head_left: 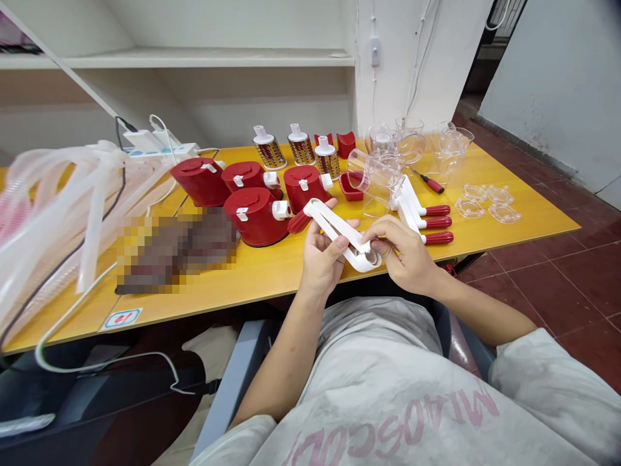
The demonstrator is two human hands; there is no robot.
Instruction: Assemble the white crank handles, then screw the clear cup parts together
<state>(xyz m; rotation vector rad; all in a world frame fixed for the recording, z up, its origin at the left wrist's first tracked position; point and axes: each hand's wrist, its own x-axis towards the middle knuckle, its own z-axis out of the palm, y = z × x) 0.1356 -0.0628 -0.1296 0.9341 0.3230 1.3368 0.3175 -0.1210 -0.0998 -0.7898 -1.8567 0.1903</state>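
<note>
A white crank handle (334,223) with a red knob lies across my two hands, just above the table's front edge. My left hand (323,255) supports it from below, thumb pressed on its side, near the middle. The fingers of my right hand (405,252) pinch at its rounded near end; whether a small part sits between them is hidden. Beyond the left hand stand several red grater bases (257,217) with white fittings. Right of the hands rest more white crank handles (410,200) with red knobs.
Silver grating drums (301,145) and a small red tray (350,186) stand behind. Clear plastic hoppers (373,175), a red screwdriver (429,182) and clear plastic pieces (488,202) occupy the right. Translucent hoses (87,194), a power strip (165,152) and cables crowd the left.
</note>
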